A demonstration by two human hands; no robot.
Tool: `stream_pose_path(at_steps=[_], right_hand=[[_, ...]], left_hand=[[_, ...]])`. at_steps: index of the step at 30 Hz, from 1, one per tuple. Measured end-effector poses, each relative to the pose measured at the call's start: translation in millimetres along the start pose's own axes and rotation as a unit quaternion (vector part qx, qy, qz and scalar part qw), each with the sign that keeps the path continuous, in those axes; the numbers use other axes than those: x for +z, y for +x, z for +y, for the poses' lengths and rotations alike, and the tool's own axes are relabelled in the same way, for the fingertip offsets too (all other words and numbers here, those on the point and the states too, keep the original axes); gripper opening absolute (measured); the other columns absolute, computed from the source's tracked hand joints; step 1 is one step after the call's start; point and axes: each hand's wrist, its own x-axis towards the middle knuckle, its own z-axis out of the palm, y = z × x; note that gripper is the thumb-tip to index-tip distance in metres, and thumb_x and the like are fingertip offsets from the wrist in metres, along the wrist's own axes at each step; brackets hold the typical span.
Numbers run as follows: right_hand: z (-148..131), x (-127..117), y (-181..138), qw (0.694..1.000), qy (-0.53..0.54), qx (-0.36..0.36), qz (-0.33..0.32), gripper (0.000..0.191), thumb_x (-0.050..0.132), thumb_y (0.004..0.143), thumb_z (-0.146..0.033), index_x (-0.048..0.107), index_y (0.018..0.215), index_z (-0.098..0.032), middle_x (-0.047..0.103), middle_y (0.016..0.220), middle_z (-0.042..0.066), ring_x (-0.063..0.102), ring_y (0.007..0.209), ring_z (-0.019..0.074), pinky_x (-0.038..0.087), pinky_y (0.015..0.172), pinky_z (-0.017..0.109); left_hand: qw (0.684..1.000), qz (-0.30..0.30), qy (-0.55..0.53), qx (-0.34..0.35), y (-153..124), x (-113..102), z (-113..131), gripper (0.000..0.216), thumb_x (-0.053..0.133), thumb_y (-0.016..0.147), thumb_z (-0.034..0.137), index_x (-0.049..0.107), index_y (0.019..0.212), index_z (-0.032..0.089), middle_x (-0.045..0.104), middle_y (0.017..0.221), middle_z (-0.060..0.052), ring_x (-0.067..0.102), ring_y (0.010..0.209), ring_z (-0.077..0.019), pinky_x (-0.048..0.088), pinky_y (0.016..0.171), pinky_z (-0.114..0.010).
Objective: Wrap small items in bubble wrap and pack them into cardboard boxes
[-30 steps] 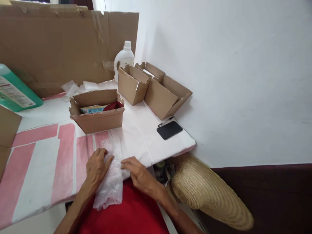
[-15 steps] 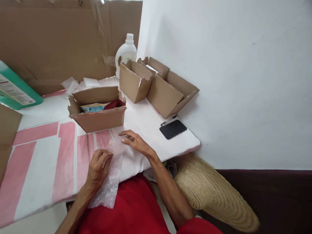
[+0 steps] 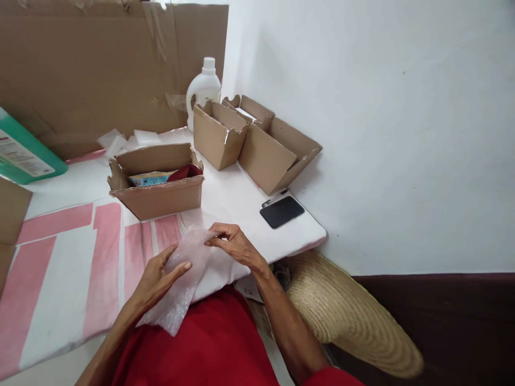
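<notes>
A crinkled sheet of clear bubble wrap (image 3: 189, 273) hangs over the front edge of the table and onto my red clothing. My right hand (image 3: 233, 244) pinches its upper right corner between thumb and fingers. On the other side of the sheet, my left hand (image 3: 159, 279) is open, thumb and fingers spread apart beside the wrap. Just beyond both hands stands an open cardboard box (image 3: 161, 198), holding a blue-and-yellow packet (image 3: 151, 178) and a dark red item (image 3: 185, 172).
Several open cardboard boxes (image 3: 265, 161) stand at the back right, before a white bottle (image 3: 204, 88). A black phone (image 3: 281, 212) lies near the right edge. At left is a green jug (image 3: 30, 153). A woven straw item (image 3: 341, 316) sits below the table's right side.
My right hand has closed on the wrap's corner and lifted it. My left hand has gone from pinched fingers to spread ones. The view has shifted slightly.
</notes>
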Motion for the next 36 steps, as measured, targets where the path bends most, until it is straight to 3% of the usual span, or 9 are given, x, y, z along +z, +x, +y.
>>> stream_pose_path(at_steps=[2,4,8,12,16,19,22,28,36], right_hand=[[-6,-1,-1,1.000,0.010,-0.012,-0.001,0.009,0.074,0.085,-0.028,0.075,0.081,-0.020,0.068,0.081,-0.001,0.060,0.081,0.0158,0.042,0.075,0.028],[-10,-2,-1,0.999,0.023,-0.030,0.000,0.009,0.073,0.086,-0.029,0.076,0.084,-0.020,0.069,0.086,0.000,0.062,0.085,0.0166,0.044,0.079,0.028],[-16,-4,-7,0.999,0.025,-0.042,-0.005,0.019,0.074,0.088,-0.036,0.076,0.099,-0.022,0.070,0.099,0.003,0.063,0.093,0.0182,0.046,0.084,0.030],[-26,-6,-13,1.000,0.009,-0.019,-0.011,0.044,0.083,0.078,-0.044,0.072,0.115,-0.023,0.068,0.105,0.002,0.061,0.089,0.0178,0.047,0.080,0.029],[-39,-5,-15,0.999,0.049,-0.012,-0.007,0.025,0.075,0.087,-0.045,0.074,0.094,-0.021,0.067,0.087,0.000,0.058,0.082,0.0162,0.045,0.074,0.028],[-45,-2,-14,0.997,0.070,-0.017,0.019,0.023,0.075,0.087,-0.040,0.073,0.079,-0.020,0.063,0.076,-0.002,0.055,0.075,0.0140,0.042,0.070,0.026],[-46,0,-13,0.995,0.092,-0.020,0.036,0.021,0.080,0.083,-0.039,0.073,0.079,-0.020,0.063,0.075,-0.001,0.054,0.073,0.0136,0.042,0.069,0.026],[-30,-2,-8,0.990,0.108,-0.003,0.091,0.025,0.083,0.078,-0.043,0.072,0.078,-0.021,0.057,0.069,-0.003,0.048,0.065,0.0119,0.040,0.062,0.025],[19,-10,29,0.986,0.054,0.055,0.145,0.027,0.078,0.070,-0.042,0.071,0.081,-0.018,0.062,0.069,-0.002,0.048,0.061,0.0116,0.038,0.056,0.023]], left_hand=[[0.999,-0.015,-0.030,0.012,1,-2,6,0.036,0.061,0.089,0.053,0.074,0.097,0.020,0.075,0.094,-0.004,0.070,0.087,-0.0219,0.056,0.075,-0.031],[0.998,0.024,-0.035,0.051,1,-2,11,0.031,0.062,0.089,0.048,0.075,0.084,0.020,0.073,0.084,-0.003,0.068,0.078,-0.0186,0.053,0.068,-0.027],[0.990,0.085,0.002,0.114,-3,-3,19,0.020,0.068,0.086,0.040,0.075,0.079,0.022,0.070,0.076,-0.001,0.063,0.069,-0.0140,0.049,0.064,-0.024],[0.996,0.058,0.000,0.065,-10,-7,29,0.023,0.070,0.085,0.042,0.074,0.078,0.021,0.067,0.075,0.000,0.061,0.068,-0.0136,0.047,0.063,-0.023],[1.000,0.006,-0.015,0.020,-16,-13,45,0.026,0.069,0.084,0.046,0.073,0.081,0.020,0.070,0.082,-0.002,0.062,0.072,-0.0156,0.047,0.063,-0.025],[0.999,0.004,-0.006,0.033,-18,-16,57,0.025,0.068,0.084,0.044,0.071,0.079,0.020,0.068,0.079,-0.001,0.061,0.070,-0.0153,0.045,0.061,-0.025],[0.999,0.013,0.001,0.052,-17,-19,63,0.022,0.067,0.083,0.042,0.068,0.077,0.021,0.066,0.073,0.001,0.060,0.067,-0.0150,0.046,0.061,-0.024],[1.000,-0.019,0.003,-0.016,-13,-25,36,0.034,0.070,0.079,0.050,0.072,0.098,0.022,0.076,0.093,-0.003,0.070,0.084,-0.0225,0.054,0.073,-0.030],[0.992,-0.051,-0.019,-0.111,-35,-40,-8,0.042,0.066,0.080,0.059,0.059,0.065,0.020,0.055,0.058,0.003,0.051,0.055,-0.0141,0.040,0.050,-0.024]])
